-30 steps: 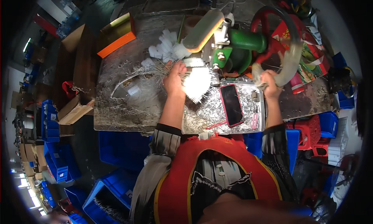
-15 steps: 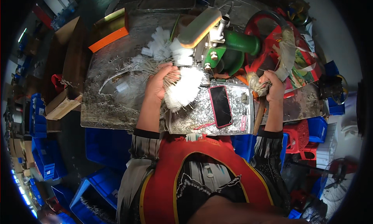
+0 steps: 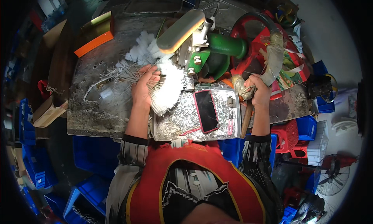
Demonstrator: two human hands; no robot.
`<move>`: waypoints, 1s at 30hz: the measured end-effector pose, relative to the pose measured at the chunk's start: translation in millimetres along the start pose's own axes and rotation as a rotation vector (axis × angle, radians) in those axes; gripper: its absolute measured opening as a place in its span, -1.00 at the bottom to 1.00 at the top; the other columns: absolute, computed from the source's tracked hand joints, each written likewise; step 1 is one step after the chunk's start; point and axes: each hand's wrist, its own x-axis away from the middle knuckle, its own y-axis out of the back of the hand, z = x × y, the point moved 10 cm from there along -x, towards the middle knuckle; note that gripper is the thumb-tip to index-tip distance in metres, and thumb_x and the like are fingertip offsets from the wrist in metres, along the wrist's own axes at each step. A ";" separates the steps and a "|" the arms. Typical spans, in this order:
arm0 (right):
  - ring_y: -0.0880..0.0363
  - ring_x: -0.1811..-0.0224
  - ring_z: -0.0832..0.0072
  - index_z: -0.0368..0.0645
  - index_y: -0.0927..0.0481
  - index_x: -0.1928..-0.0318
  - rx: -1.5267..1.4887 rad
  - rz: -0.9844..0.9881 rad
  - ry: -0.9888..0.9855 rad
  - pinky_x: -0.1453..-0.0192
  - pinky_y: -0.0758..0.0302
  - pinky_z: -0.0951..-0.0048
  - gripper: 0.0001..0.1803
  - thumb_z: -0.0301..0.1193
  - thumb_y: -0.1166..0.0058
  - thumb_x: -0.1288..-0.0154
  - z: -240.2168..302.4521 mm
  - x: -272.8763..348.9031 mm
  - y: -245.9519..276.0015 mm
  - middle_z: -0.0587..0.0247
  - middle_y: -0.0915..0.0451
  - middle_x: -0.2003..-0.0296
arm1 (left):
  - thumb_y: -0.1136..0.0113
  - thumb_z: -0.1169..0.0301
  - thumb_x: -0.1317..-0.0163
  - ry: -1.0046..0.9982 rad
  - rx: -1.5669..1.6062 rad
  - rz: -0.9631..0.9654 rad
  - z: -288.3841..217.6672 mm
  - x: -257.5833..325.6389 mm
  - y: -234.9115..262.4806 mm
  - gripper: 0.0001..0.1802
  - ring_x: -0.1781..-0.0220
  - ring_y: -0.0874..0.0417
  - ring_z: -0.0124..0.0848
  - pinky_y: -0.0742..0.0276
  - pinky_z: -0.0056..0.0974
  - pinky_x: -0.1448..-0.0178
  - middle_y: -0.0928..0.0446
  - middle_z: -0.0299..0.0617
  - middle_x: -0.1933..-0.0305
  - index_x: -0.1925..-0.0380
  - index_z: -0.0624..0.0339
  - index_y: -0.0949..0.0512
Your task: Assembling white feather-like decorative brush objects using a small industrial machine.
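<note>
A bundle of white-bristled wire brushes (image 3: 168, 95) is held in my left hand (image 3: 142, 88), its fingers closed round the thin wire stems. The bristles glow under the lamp, just left of a green hand-cranked machine (image 3: 227, 45). My right hand (image 3: 261, 91) is closed on the cloth-wrapped handle (image 3: 243, 88) of the machine's large red handwheel (image 3: 237, 29). More white brushes (image 3: 143, 47) lie heaped on the bench beyond my left hand. Whether a brush sits in the machine is hidden by glare and the lamp (image 3: 181, 31).
A phone with a pink edge (image 3: 206, 111) lies on a tray (image 3: 175, 134) strewn with wire bits, beside pink-handled tweezers (image 3: 230, 127). An orange box (image 3: 94, 44) stands at the far left of the bench. Blue bins (image 3: 93, 152) and red stools (image 3: 286, 138) are below.
The whole view has shifted, so bench, machine and hands appear further left and slightly lower. Both hands keep their holds, with no clear movement against the machine.
</note>
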 end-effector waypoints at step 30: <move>-0.39 0.64 0.56 -0.30 -0.43 0.64 0.110 0.183 0.471 0.53 -0.32 0.58 -0.85 -0.53 0.01 -0.01 -22.1 6.2 -8.6 0.26 -0.44 0.66 | -0.01 0.55 -0.06 0.074 -0.009 0.016 2.3 -8.5 -11.4 -0.65 0.11 -0.53 -0.26 -0.46 -0.31 0.07 -0.44 -0.03 0.04 0.08 0.29 -0.35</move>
